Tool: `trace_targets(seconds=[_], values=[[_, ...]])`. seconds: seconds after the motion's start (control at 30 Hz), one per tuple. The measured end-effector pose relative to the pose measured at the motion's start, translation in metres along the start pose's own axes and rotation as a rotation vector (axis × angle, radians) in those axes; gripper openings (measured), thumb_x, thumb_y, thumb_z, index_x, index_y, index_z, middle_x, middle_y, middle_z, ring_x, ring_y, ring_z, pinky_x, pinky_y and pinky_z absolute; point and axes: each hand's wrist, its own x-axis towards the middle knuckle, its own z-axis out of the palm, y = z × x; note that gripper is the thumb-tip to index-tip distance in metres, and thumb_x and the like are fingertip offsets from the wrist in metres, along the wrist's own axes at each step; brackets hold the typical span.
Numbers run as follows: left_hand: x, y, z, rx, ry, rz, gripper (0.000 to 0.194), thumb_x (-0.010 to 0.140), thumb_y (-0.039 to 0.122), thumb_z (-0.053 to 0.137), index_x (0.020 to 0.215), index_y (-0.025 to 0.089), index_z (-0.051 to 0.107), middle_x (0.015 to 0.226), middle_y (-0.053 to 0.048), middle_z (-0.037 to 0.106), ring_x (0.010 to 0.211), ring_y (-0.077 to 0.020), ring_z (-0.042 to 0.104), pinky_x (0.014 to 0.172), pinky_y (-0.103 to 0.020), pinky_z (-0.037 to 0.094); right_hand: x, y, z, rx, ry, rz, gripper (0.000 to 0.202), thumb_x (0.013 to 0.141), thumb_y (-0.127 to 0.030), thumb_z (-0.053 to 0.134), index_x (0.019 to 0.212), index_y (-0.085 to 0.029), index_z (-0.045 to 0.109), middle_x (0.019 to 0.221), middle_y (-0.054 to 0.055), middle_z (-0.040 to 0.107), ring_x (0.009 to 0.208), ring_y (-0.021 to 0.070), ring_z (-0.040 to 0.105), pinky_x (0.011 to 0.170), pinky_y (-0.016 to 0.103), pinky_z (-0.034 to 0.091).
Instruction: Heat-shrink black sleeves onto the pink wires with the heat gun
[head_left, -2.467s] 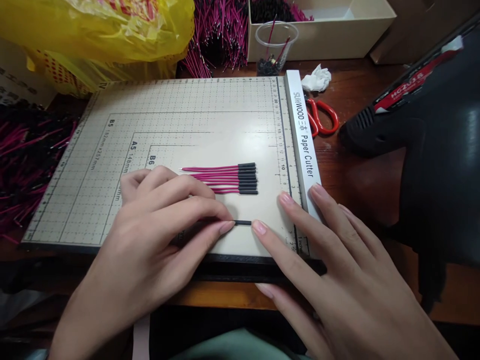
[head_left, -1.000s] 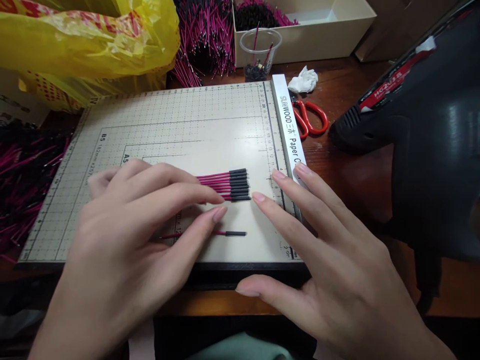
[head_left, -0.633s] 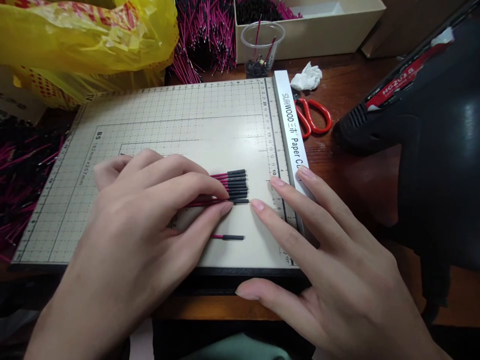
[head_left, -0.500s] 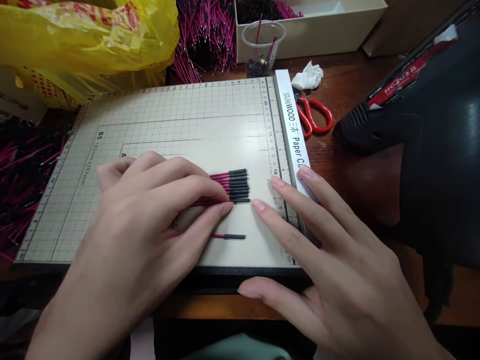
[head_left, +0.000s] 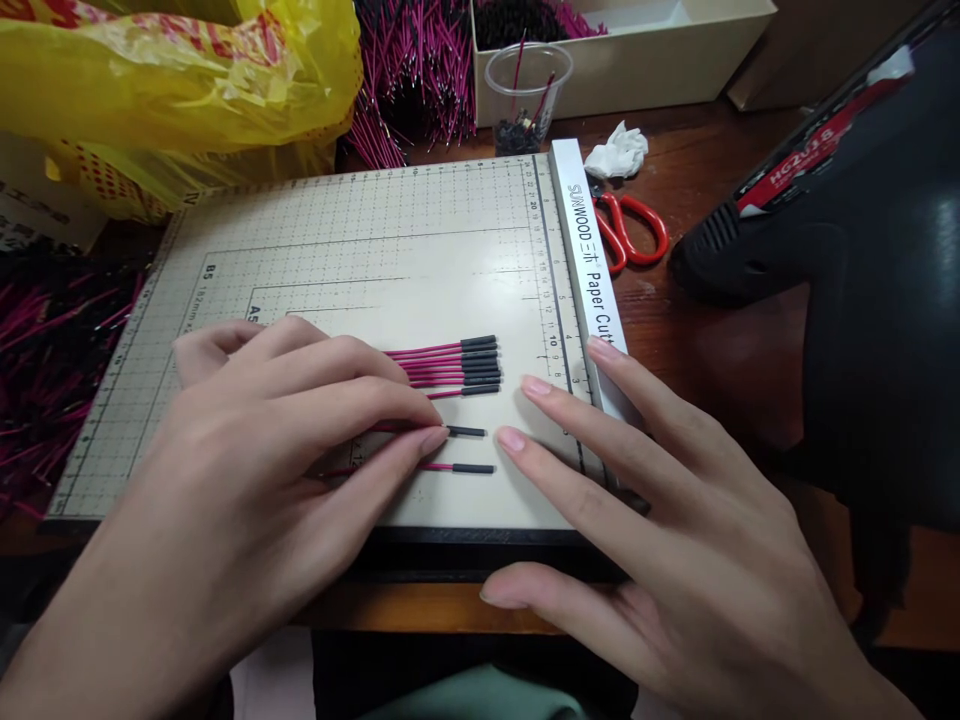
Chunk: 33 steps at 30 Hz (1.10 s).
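Observation:
On the gridded board of a paper cutter (head_left: 450,270) lies a row of pink wires (head_left: 427,352) with black sleeves on their right ends. My left hand (head_left: 300,450) pinches one sleeved wire (head_left: 466,431) between thumb and forefinger, just below the row. Nearer the front edge, another single wire (head_left: 472,468) rests apart on the board. My right hand (head_left: 660,500) is spread with fingers apart and holds nothing; its forefinger tip is a little right of the pinched wire's end. The wires' left parts are hidden under my left hand.
Red-handled scissors (head_left: 637,235) and a crumpled tissue (head_left: 619,150) lie right of the cutter. A black heat gun (head_left: 862,250) stands farther right. Behind are a clear cup (head_left: 521,110), a box (head_left: 637,75), bundled wires (head_left: 416,80) and a yellow bag (head_left: 187,90). More wires (head_left: 60,360) lie left.
My left hand has moved toward the front and slightly left, drawing the pinched wire away from the row. My right hand has shifted down slightly, still spread.

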Motion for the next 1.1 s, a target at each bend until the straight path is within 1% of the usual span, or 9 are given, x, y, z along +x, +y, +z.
trace_targets(seconds=[0.07, 0.23, 0.33, 0.47, 0.6, 0.73, 0.97, 1.1], values=[[0.0016, 0.0010, 0.0007, -0.022, -0.007, 0.001, 0.015, 0.100, 0.031, 0.065, 0.088, 0.034, 0.073, 0.088, 0.009, 0.080, 0.084, -0.0230, 0.071, 0.090, -0.047, 0.032, 0.0007, -0.0003, -0.0007, 0.001, -0.017, -0.010, 0.045, 0.102, -0.055, 0.065, 0.130, -0.020, 0.069, 0.144, 0.007, 0.072, 0.153, 0.0331, 0.051, 0.119, 0.052, 0.054], [0.0050, 0.0017, 0.0033, -0.057, -0.019, 0.017, 0.017, 0.100, 0.031, 0.064, 0.086, 0.034, 0.072, 0.087, 0.009, 0.079, 0.081, -0.0221, 0.070, 0.090, -0.047, 0.033, 0.0020, 0.0000, -0.0015, -0.011, 0.004, -0.001, 0.043, 0.103, -0.056, 0.061, 0.125, -0.021, 0.074, 0.140, 0.005, 0.074, 0.150, 0.0327, 0.054, 0.116, 0.052, 0.057], [0.0047, 0.0015, 0.0032, -0.062, -0.020, 0.011, 0.018, 0.100, 0.030, 0.063, 0.085, 0.033, 0.072, 0.086, 0.009, 0.079, 0.081, -0.0221, 0.070, 0.089, -0.046, 0.033, 0.0026, 0.0001, -0.0016, -0.020, -0.001, -0.017, 0.044, 0.102, -0.057, 0.062, 0.124, -0.020, 0.074, 0.140, 0.004, 0.074, 0.148, 0.0333, 0.056, 0.114, 0.051, 0.057], [0.0027, 0.0012, 0.0022, -0.082, -0.019, 0.002, 0.015, 0.099, 0.030, 0.065, 0.087, 0.035, 0.073, 0.087, 0.011, 0.079, 0.080, -0.0207, 0.070, 0.088, -0.045, 0.032, 0.0027, 0.0013, -0.0028, -0.013, -0.009, -0.017, 0.046, 0.102, -0.059, 0.063, 0.125, -0.020, 0.072, 0.143, 0.003, 0.073, 0.149, 0.0338, 0.055, 0.114, 0.051, 0.057], [0.0019, 0.0003, 0.0029, -0.095, -0.024, -0.011, 0.015, 0.099, 0.030, 0.065, 0.087, 0.036, 0.072, 0.087, 0.012, 0.079, 0.082, -0.0203, 0.070, 0.087, -0.045, 0.032, 0.0021, 0.0028, -0.0036, -0.045, -0.030, -0.061, 0.047, 0.099, -0.057, 0.068, 0.128, -0.021, 0.071, 0.145, 0.003, 0.071, 0.150, 0.0346, 0.054, 0.114, 0.050, 0.057], [0.0026, 0.0001, 0.0034, -0.086, -0.030, 0.002, 0.015, 0.100, 0.030, 0.065, 0.087, 0.035, 0.072, 0.088, 0.011, 0.079, 0.082, -0.0206, 0.070, 0.090, -0.046, 0.032, 0.0013, 0.0009, -0.0028, -0.046, -0.005, -0.019, 0.045, 0.102, -0.060, 0.062, 0.127, -0.023, 0.071, 0.144, 0.002, 0.072, 0.150, 0.0333, 0.054, 0.115, 0.050, 0.055], [0.0025, 0.0005, 0.0023, -0.054, -0.032, 0.023, 0.017, 0.101, 0.028, 0.062, 0.088, 0.033, 0.071, 0.087, 0.011, 0.079, 0.081, -0.0207, 0.072, 0.090, -0.046, 0.032, 0.0013, -0.0011, -0.0011, -0.035, 0.001, -0.003, 0.044, 0.102, -0.060, 0.061, 0.125, -0.024, 0.073, 0.140, 0.005, 0.074, 0.148, 0.0329, 0.056, 0.111, 0.052, 0.057], [0.0015, 0.0002, 0.0033, -0.049, -0.030, 0.032, 0.017, 0.102, 0.029, 0.062, 0.088, 0.033, 0.070, 0.086, 0.011, 0.078, 0.081, -0.0203, 0.072, 0.092, -0.045, 0.032, 0.0022, -0.0003, -0.0007, -0.037, 0.013, -0.012, 0.045, 0.100, -0.059, 0.065, 0.124, -0.022, 0.073, 0.139, 0.007, 0.075, 0.148, 0.0339, 0.056, 0.111, 0.054, 0.057]])
